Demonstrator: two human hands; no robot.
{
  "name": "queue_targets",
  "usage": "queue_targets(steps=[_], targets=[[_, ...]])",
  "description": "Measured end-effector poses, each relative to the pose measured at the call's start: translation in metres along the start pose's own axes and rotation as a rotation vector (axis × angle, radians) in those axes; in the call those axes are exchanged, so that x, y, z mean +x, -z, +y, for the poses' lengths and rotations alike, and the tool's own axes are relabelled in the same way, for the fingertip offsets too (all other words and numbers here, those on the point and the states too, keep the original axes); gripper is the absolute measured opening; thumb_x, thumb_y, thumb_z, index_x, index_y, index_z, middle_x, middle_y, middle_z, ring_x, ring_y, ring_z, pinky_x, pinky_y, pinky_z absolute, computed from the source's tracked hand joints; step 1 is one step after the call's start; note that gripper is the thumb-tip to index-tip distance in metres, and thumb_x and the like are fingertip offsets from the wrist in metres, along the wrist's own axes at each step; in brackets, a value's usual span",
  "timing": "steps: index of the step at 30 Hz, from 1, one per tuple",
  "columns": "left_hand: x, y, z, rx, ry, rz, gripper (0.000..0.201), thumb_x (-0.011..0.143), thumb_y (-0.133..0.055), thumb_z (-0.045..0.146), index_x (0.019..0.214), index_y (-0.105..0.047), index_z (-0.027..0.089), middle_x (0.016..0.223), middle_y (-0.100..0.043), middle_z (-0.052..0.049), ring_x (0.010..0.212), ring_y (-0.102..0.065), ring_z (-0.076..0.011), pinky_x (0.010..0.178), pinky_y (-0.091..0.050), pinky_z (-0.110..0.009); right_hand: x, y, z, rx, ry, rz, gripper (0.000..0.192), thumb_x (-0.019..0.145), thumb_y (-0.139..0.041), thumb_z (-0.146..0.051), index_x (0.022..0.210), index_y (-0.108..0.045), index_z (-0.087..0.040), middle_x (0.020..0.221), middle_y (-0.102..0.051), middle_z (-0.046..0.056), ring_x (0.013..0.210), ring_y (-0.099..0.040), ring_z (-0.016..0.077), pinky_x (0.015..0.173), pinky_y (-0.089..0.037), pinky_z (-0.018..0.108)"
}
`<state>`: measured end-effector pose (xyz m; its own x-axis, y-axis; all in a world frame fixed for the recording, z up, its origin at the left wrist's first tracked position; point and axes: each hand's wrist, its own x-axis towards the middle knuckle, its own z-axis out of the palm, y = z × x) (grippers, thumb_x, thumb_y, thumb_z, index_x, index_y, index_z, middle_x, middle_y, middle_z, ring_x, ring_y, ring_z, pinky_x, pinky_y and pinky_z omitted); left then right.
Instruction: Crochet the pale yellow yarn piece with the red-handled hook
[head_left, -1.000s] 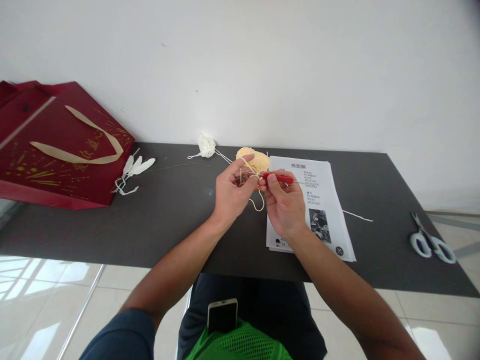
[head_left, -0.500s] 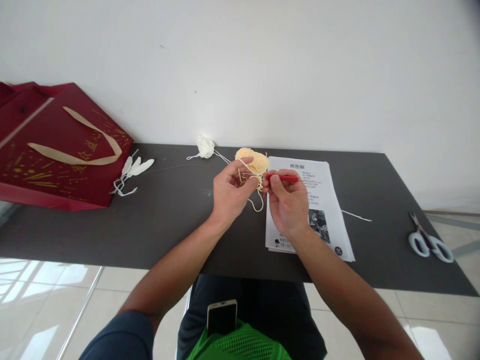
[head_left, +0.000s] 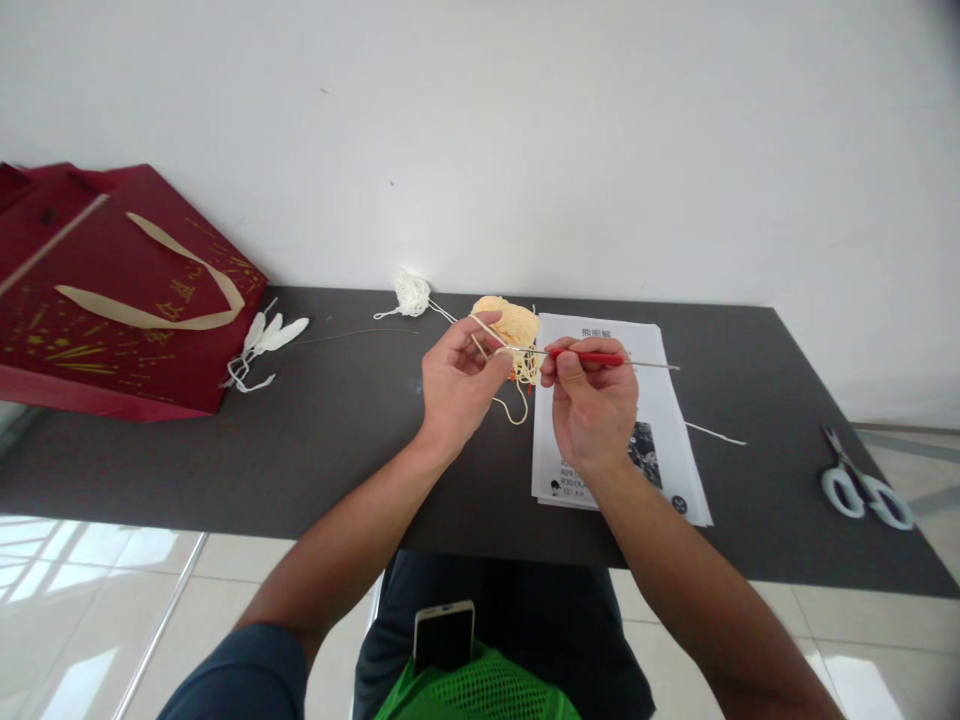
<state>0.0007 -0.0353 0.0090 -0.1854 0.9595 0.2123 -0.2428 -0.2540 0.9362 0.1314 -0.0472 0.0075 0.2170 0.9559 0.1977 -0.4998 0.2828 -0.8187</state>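
My right hand (head_left: 596, 405) grips a crochet hook (head_left: 592, 358) by its red handle. The metal shaft points left, and its tip reaches the yarn at my left fingers. My left hand (head_left: 461, 380) is closed in a pinch on cream yarn (head_left: 487, 328), with a strand looped over the raised index finger. Behind the hands lies a ball of cream yarn (head_left: 506, 318). A loose loop of the yarn hangs below my left fingertips. The stitches at the pinch are partly hidden by my thumb.
Printed sheets (head_left: 551, 440) lie under my right hand. Scissors (head_left: 862, 485) sit at the table's right end. A white yarn ball (head_left: 412, 293) rests near the wall. White crocheted pieces (head_left: 270, 335) lie beside a red gift bag (head_left: 127, 300) at left.
My right hand has moved right with the crochet hook, away from my left hand, baring more of the metal shaft. The left hand has barely shifted.
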Motion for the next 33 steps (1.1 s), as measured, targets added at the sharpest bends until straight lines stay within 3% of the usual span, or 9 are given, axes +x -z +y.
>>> queue_targets(steps=[6, 16, 33], targets=[[0.0011, 0.0001, -0.0017, -0.011, 0.011, 0.018, 0.039, 0.071, -0.08, 0.017, 0.109, -0.072, 0.021, 0.081, -0.066, 0.001, 0.069, -0.06, -0.0087, 0.067, -0.053, -0.023, 0.0003, -0.0012, -0.0008, -0.01, -0.029, 0.018, 0.02, 0.082, -0.081, -0.027, 0.089, -0.063, -0.027, 0.088, -0.072, -0.004, 0.068, -0.065, 0.0094, 0.059, -0.054, 0.024], [0.001, 0.0001, -0.0024, 0.005, 0.006, 0.046, 0.039, 0.071, -0.08, 0.017, 0.109, -0.072, 0.021, 0.083, -0.069, 0.0, 0.07, -0.063, -0.0099, 0.068, -0.054, -0.024, -0.0036, 0.0015, 0.0021, -0.088, 0.083, 0.008, 0.02, 0.083, -0.082, -0.027, 0.09, -0.063, -0.028, 0.09, -0.074, -0.003, 0.07, -0.068, 0.0111, 0.059, -0.054, 0.026], [-0.0002, -0.0016, 0.0011, 0.032, 0.001, 0.073, 0.033, 0.072, -0.08, 0.019, 0.104, -0.072, 0.02, 0.079, -0.067, 0.002, 0.068, -0.061, -0.0091, 0.066, -0.052, -0.023, -0.0062, -0.0007, 0.0051, -0.161, 0.154, 0.042, 0.018, 0.083, -0.081, -0.025, 0.09, -0.065, -0.029, 0.092, -0.075, -0.003, 0.069, -0.07, 0.0122, 0.062, -0.058, 0.03]])
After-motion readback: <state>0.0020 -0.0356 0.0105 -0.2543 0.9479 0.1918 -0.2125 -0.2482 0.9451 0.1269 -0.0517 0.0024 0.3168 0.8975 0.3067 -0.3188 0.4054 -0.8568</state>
